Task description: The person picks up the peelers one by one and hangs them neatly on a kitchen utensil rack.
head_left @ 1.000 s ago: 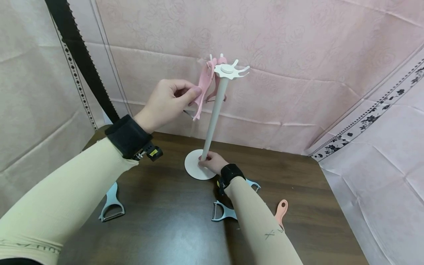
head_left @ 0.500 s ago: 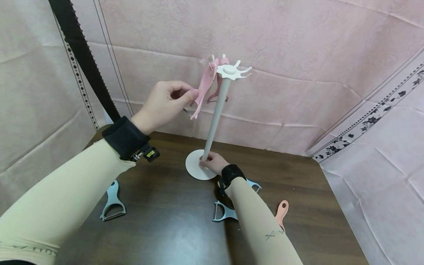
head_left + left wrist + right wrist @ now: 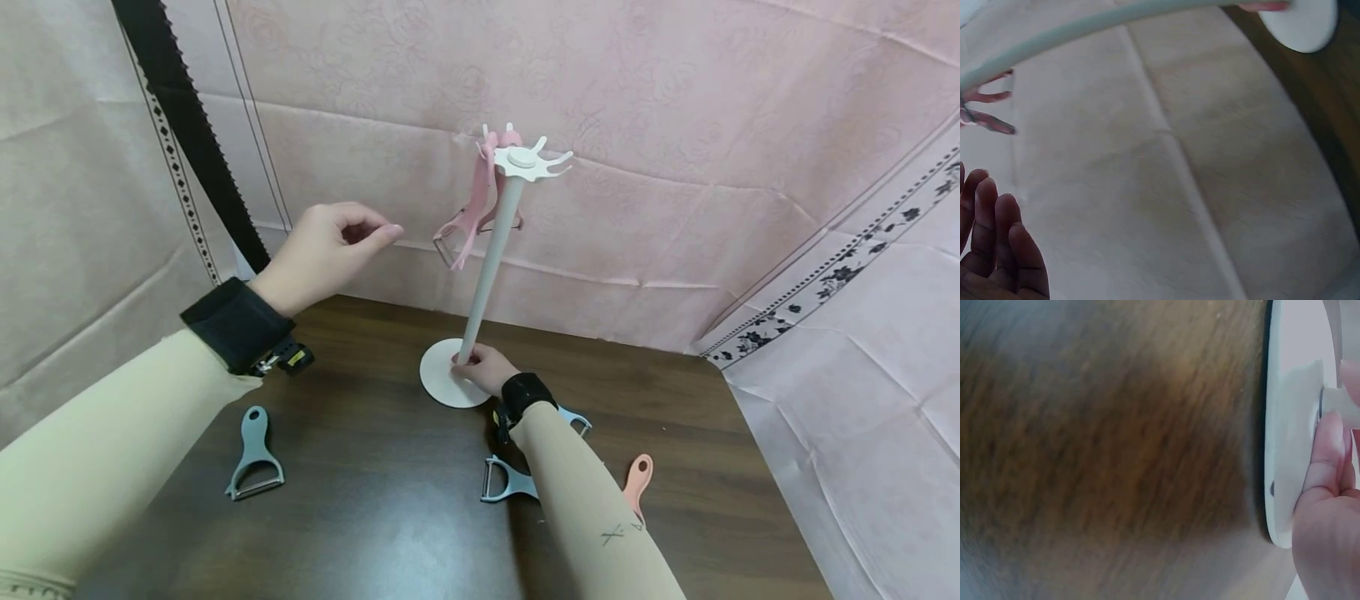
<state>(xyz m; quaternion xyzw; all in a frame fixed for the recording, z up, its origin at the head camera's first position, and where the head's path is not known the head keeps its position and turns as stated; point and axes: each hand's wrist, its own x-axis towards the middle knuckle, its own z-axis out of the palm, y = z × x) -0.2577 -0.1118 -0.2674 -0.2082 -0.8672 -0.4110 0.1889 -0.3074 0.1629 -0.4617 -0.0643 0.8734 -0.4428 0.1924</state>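
A white utensil stand with a round base and a hooked top rises near the table's back edge. From its left-hand hooks hangs a pink peeler, blade end down. Behind it hangs a second pink peeler, partly hidden by the pole. My left hand is in the air left of these peelers, apart from them, its fingers loosely bent around nothing. In the left wrist view its fingers show bare. My right hand holds the foot of the pole, just over the white base.
A blue peeler lies on the table at the left. Two more blue peelers, one nearer and one farther, lie partly under my right forearm, with an orange handle beside it. Pink cloth hangs behind.
My left hand has let go of the nearer pink peeler and drawn back to the left and down. The peeler now hangs from the stand, swung slightly right. My right hand has stayed put.
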